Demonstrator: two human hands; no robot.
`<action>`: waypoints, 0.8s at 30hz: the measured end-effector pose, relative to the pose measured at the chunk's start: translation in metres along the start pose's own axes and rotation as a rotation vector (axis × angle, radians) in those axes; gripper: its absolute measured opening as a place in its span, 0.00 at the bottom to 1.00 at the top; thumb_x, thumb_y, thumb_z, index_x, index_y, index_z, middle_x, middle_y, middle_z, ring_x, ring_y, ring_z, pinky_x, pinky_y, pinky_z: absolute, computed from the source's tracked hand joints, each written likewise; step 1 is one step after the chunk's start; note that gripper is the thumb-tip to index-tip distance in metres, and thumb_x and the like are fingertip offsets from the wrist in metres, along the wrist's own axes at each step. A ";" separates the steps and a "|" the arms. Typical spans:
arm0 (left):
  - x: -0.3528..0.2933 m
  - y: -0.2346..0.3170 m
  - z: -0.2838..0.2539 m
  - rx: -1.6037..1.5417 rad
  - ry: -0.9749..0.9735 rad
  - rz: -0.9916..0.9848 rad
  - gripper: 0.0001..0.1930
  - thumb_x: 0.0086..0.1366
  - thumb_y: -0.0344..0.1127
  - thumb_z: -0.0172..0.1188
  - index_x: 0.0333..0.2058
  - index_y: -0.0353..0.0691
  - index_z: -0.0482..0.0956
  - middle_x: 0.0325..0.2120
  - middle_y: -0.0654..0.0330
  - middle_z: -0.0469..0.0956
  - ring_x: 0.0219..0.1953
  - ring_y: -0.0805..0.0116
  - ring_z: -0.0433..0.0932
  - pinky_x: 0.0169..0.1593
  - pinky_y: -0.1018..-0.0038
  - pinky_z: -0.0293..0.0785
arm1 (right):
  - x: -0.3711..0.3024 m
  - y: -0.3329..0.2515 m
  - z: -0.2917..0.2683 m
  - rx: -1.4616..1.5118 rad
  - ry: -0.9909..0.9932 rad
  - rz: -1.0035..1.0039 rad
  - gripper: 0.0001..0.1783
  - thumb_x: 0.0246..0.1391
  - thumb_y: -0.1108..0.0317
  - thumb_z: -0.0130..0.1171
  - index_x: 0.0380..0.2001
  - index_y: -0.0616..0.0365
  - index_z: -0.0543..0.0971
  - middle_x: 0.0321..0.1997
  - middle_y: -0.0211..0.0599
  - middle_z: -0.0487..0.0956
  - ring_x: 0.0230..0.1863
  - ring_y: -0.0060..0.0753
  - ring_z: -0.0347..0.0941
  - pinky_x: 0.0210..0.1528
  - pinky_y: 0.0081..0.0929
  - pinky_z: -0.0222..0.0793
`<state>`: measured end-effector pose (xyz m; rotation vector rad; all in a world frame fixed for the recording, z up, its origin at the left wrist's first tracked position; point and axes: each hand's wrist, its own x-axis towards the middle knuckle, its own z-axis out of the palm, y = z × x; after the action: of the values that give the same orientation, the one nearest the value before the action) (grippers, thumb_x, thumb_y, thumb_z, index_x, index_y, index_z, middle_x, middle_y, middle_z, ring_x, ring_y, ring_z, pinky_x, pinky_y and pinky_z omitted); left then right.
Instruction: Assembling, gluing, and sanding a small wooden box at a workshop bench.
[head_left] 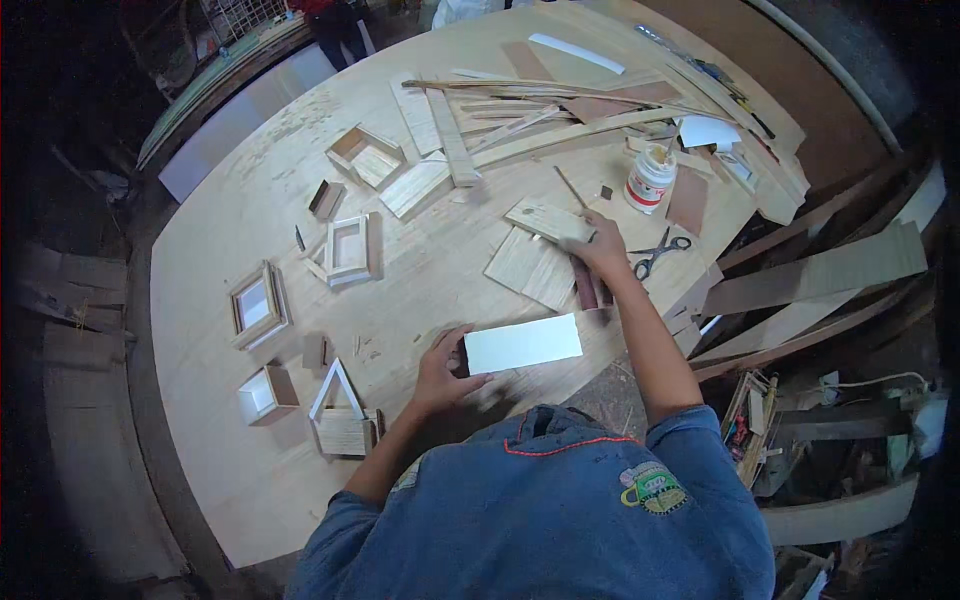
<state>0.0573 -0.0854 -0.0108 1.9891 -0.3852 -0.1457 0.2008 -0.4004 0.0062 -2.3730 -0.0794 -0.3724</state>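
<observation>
Near the table's front edge lies a white rectangular panel, perhaps the top of a box; its underside is hidden. My left hand grips its left end, thumb in front and fingers behind. Farther right, my right hand closes on the right end of a small narrow wooden board. Beneath that board is a wider flat wooden piece. A dark reddish-brown piece shows just below my right wrist. Dark-handled scissors lie right of this hand, and an open white glue jar stands beyond it.
Small wooden frames and boxes spread over the left side of the round table. A triangular white-edged piece stands near my left forearm. Long wood strips pile up at the back. Curved boards lean past the right edge.
</observation>
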 end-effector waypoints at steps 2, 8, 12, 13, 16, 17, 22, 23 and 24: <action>-0.003 -0.012 0.001 0.001 0.017 0.009 0.40 0.41 0.35 0.73 0.55 0.37 0.65 0.49 0.53 0.69 0.49 0.61 0.73 0.48 0.68 0.75 | -0.008 -0.029 -0.001 -0.170 -0.050 0.035 0.29 0.38 0.65 0.65 0.49 0.54 0.74 0.39 0.45 0.76 0.42 0.40 0.74 0.45 0.33 0.71; -0.002 -0.006 0.004 0.017 0.034 0.048 0.40 0.40 0.37 0.73 0.54 0.37 0.66 0.46 0.51 0.71 0.46 0.58 0.74 0.48 0.68 0.72 | -0.008 -0.025 -0.002 -0.320 0.011 -0.003 0.18 0.42 0.66 0.61 0.41 0.53 0.79 0.42 0.43 0.76 0.44 0.47 0.73 0.44 0.38 0.70; -0.001 -0.002 0.002 0.076 0.048 0.093 0.40 0.40 0.38 0.73 0.54 0.38 0.66 0.46 0.51 0.72 0.46 0.59 0.75 0.48 0.68 0.73 | -0.001 -0.025 -0.005 -0.270 0.007 -0.002 0.13 0.46 0.63 0.58 0.37 0.53 0.80 0.39 0.43 0.77 0.42 0.46 0.73 0.43 0.37 0.70; -0.002 -0.001 0.003 0.073 0.041 0.096 0.40 0.40 0.38 0.73 0.54 0.38 0.66 0.46 0.51 0.72 0.46 0.59 0.75 0.48 0.68 0.73 | -0.001 -0.029 -0.006 -0.245 -0.010 -0.035 0.13 0.46 0.62 0.59 0.36 0.53 0.80 0.37 0.43 0.77 0.41 0.46 0.73 0.43 0.36 0.70; -0.003 -0.002 0.004 -0.156 0.055 -0.025 0.39 0.41 0.38 0.73 0.54 0.38 0.66 0.46 0.52 0.72 0.46 0.60 0.75 0.47 0.68 0.74 | -0.010 -0.039 -0.008 -0.366 -0.123 -0.058 0.20 0.44 0.61 0.61 0.44 0.49 0.77 0.47 0.41 0.74 0.50 0.45 0.69 0.48 0.42 0.67; -0.003 -0.006 0.003 -0.092 0.046 -0.006 0.39 0.41 0.39 0.73 0.54 0.38 0.66 0.46 0.52 0.72 0.46 0.60 0.75 0.47 0.69 0.73 | -0.012 -0.041 -0.006 -0.473 -0.125 -0.115 0.24 0.43 0.61 0.62 0.48 0.47 0.75 0.51 0.40 0.73 0.54 0.45 0.66 0.51 0.45 0.65; -0.002 -0.005 0.003 -0.032 0.027 -0.003 0.39 0.40 0.39 0.73 0.53 0.38 0.67 0.46 0.52 0.72 0.47 0.61 0.75 0.47 0.70 0.73 | -0.005 -0.028 0.004 -0.512 -0.175 -0.067 0.30 0.42 0.59 0.63 0.53 0.44 0.72 0.57 0.42 0.68 0.59 0.46 0.62 0.56 0.45 0.62; -0.003 -0.011 0.004 -0.051 0.029 -0.010 0.39 0.40 0.39 0.73 0.53 0.38 0.67 0.45 0.52 0.72 0.47 0.60 0.75 0.48 0.69 0.73 | -0.003 -0.028 0.006 -0.539 -0.188 -0.086 0.31 0.42 0.58 0.63 0.53 0.44 0.72 0.57 0.44 0.68 0.58 0.47 0.63 0.56 0.42 0.62; -0.003 -0.011 0.005 -0.071 0.025 -0.012 0.39 0.40 0.40 0.73 0.53 0.38 0.67 0.45 0.52 0.73 0.47 0.60 0.75 0.48 0.69 0.72 | -0.001 -0.024 0.009 -0.540 -0.182 -0.082 0.31 0.42 0.58 0.63 0.53 0.44 0.72 0.57 0.44 0.68 0.58 0.47 0.63 0.56 0.42 0.62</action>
<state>0.0559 -0.0842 -0.0234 1.9213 -0.3476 -0.1400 0.1980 -0.3768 0.0149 -2.9425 -0.1804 -0.2342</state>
